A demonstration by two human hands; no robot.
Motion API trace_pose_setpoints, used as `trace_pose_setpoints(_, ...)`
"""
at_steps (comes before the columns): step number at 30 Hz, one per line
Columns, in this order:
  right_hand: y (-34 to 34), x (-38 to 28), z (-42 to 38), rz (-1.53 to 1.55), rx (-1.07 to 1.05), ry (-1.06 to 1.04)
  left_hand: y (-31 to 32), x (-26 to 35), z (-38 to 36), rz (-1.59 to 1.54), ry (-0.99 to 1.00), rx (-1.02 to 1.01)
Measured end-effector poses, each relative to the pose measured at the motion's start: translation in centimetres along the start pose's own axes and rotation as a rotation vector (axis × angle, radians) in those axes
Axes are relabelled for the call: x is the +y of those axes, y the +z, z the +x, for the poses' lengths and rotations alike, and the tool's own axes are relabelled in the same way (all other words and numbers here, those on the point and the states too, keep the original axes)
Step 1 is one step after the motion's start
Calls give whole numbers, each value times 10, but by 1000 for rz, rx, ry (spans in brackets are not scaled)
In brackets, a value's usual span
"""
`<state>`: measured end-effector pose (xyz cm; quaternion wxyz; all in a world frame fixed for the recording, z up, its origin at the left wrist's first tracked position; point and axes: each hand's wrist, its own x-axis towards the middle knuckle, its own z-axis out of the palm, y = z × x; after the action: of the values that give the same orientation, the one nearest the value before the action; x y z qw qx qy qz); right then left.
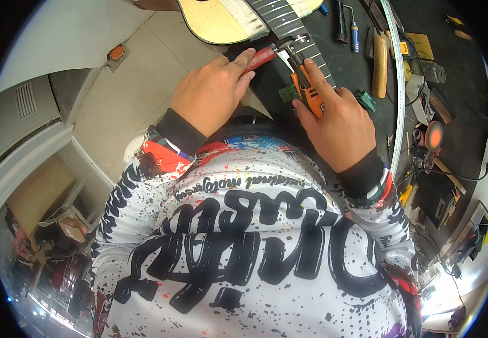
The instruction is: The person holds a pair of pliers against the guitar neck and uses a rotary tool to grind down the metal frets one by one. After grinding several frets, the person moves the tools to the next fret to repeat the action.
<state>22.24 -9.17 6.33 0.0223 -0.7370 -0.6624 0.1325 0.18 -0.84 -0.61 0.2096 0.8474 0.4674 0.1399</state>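
Note:
My left hand [213, 93] is closed around the red handle [261, 59] of a tool whose dark metal end reaches the guitar's fretboard. An orange-and-black hand tool [311, 97] is in my right hand [344, 124], with the index finger stretched along it and the thumb at its side. The metal ends of both tools meet close together beside the fretboard [280, 19], and I cannot make out exactly what they touch. Pale metal frets cross the dark fretboard. Above my hands lies the guitar's light wooden body [221, 22], partly cut off by the frame edge.
A long metal ruler [400, 84] runs down the dark workbench [345, 62] at right. Near it lie a wooden block [379, 66], a blue-handled tool [355, 36], a crumpled green piece [365, 101] and a glass jar [434, 71]. Tiled floor [154, 56] shows at left.

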Motion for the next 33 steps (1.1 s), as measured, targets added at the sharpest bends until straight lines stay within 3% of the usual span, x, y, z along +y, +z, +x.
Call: trace_pose_setpoints(33, 8, 2, -4, 19, 38, 14, 0, 1, 1, -30, -13, -16)
